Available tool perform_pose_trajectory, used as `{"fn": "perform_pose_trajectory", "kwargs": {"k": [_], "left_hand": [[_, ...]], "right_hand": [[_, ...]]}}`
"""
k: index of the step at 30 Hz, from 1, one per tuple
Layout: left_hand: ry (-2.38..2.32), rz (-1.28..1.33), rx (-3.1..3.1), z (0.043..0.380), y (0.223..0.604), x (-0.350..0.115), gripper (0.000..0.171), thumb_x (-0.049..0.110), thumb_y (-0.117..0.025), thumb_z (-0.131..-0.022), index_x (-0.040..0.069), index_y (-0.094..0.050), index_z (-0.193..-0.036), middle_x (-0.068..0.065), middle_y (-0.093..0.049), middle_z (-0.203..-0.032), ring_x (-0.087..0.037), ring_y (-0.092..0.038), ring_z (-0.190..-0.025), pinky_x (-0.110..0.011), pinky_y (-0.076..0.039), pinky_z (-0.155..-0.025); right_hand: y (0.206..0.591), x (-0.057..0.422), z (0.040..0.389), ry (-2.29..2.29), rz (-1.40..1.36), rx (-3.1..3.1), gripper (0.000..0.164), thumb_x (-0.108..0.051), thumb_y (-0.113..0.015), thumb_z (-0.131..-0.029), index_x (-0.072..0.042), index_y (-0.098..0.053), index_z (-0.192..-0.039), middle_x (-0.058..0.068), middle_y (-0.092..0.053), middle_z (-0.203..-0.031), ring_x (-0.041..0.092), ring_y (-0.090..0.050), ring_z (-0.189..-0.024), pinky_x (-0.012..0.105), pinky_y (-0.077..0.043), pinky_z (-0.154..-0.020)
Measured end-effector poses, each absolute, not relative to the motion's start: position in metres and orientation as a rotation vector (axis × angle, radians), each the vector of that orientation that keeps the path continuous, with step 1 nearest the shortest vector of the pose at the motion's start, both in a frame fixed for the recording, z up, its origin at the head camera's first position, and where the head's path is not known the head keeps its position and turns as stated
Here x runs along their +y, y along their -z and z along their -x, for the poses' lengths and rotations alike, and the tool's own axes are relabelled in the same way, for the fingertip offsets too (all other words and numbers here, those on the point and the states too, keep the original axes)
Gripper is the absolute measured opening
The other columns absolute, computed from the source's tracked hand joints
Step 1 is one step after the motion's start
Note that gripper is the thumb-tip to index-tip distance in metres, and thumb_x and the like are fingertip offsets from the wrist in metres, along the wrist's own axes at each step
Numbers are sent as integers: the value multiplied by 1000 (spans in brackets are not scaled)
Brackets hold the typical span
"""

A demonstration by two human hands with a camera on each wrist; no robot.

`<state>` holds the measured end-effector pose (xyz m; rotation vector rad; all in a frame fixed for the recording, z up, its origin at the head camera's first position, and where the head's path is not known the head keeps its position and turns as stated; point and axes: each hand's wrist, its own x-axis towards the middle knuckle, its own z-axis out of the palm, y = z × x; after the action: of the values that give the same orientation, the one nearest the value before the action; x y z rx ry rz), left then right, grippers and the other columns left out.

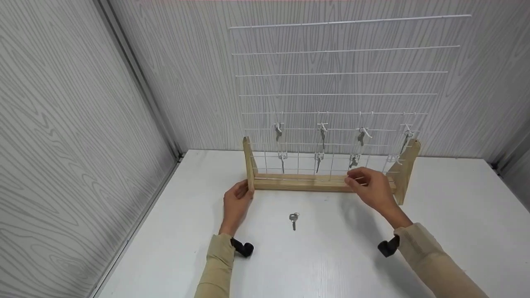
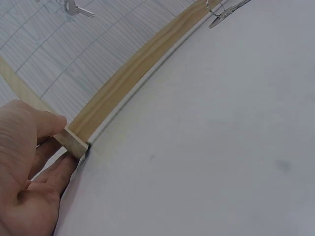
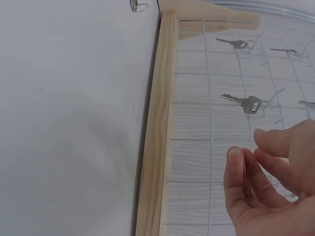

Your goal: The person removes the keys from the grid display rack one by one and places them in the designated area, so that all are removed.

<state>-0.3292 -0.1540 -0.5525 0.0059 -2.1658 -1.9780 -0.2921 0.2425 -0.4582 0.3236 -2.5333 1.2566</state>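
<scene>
A white wire grid rack with a wooden base point(image 1: 302, 182) stands on the table, several keys hanging from its hooks in two rows. My left hand point(image 1: 237, 201) grips the bottom of the rack's left wooden side piece point(image 2: 74, 142), thumb on one face and fingers on the other. In front of the grid at the lower right is my right hand point(image 1: 371, 188), its fingers loosely bent with a gap to the thumb and nothing between them. Just above those fingertips hangs a key point(image 3: 250, 104) on a lower-row hook. A loose key point(image 1: 294, 220) with a ring lies on the table.
At the right end stands the other wooden side piece point(image 1: 406, 171), with a white hook point(image 1: 395, 160) beside it. The grid's upper wires point(image 1: 339, 73) rise high before the wood-grain back panel point(image 1: 186, 74). White tabletop point(image 1: 314, 265) extends in front of the rack.
</scene>
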Motion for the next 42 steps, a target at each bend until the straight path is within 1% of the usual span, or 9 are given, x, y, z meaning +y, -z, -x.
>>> {"fn": "perform_pose_trajectory", "kwargs": {"k": [7,13,17,19,22,28,33,40,42], "left_hand": [[1972,-12,-2176,329,554,-154,40,6,-69,-103,3,-65,-143,-20,-67,-141,-32,-66,-133,-35,-61,-104],[1975,-10,-2176,328,553,-153,41,7,-69,-103,4,-64,-143,-20,-67,-142,-32,-66,-133,-35,-61,-105],[1972,-1,-2172,328,553,-152,41,6,-68,-103,4,-64,-144,-20,-67,-142,-32,-66,-133,-35,-61,-104],[1970,6,-2169,328,553,-152,41,5,-68,-103,3,-64,-144,-21,-67,-142,-33,-66,-133,-35,-61,-105],[1988,9,-2161,328,553,-152,42,5,-69,-103,3,-63,-144,-21,-66,-143,-32,-65,-133,-35,-60,-105],[1984,29,-2169,328,553,-153,42,7,-69,-103,3,-63,-145,-20,-66,-143,-31,-64,-135,-34,-59,-106],[1968,21,-2174,328,553,-154,41,7,-70,-103,4,-64,-144,-18,-68,-141,-29,-65,-133,-34,-60,-106],[1967,26,-2169,329,554,-155,41,5,-68,-103,2,-64,-143,-20,-68,-141,-31,-66,-133,-34,-60,-106],[1980,20,-2159,328,554,-155,40,4,-69,-103,3,-65,-143,-19,-68,-140,-30,-66,-132,-34,-60,-105]], "right_hand": [[454,250,295,-1278,-234,-2456,22,-14,-68,-105,0,-75,-121,21,-76,-117,37,-74,-106,4,-49,-80],[448,251,299,-1249,-165,-2374,21,-11,-68,-104,2,-75,-118,21,-76,-113,37,-73,-103,0,-47,-77],[443,250,303,-1248,-135,-2331,19,-9,-67,-104,2,-76,-117,20,-76,-109,27,-71,-98,1,-48,-76],[441,249,307,-1242,-126,-2327,20,-9,-66,-104,1,-76,-118,19,-77,-110,17,-69,-96,1,-49,-75],[439,249,311,-1229,-133,-2315,20,-7,-65,-104,2,-75,-119,19,-76,-109,13,-66,-94,1,-48,-74],[437,246,320,-1179,-191,-2263,18,1,-64,-101,5,-76,-114,22,-75,-103,23,-69,-90,0,-47,-70],[438,245,325,-1171,-219,-2237,18,5,-64,-100,7,-76,-114,24,-75,-104,29,-70,-90,-1,-46,-70],[439,243,328,-1167,-221,-2242,17,6,-64,-99,7,-77,-111,24,-76,-103,19,-68,-86,-2,-47,-69],[439,243,329,-1165,-224,-2240,16,6,-65,-99,8,-76,-110,24,-76,-104,19,-68,-86,-2,-47,-70]]}}
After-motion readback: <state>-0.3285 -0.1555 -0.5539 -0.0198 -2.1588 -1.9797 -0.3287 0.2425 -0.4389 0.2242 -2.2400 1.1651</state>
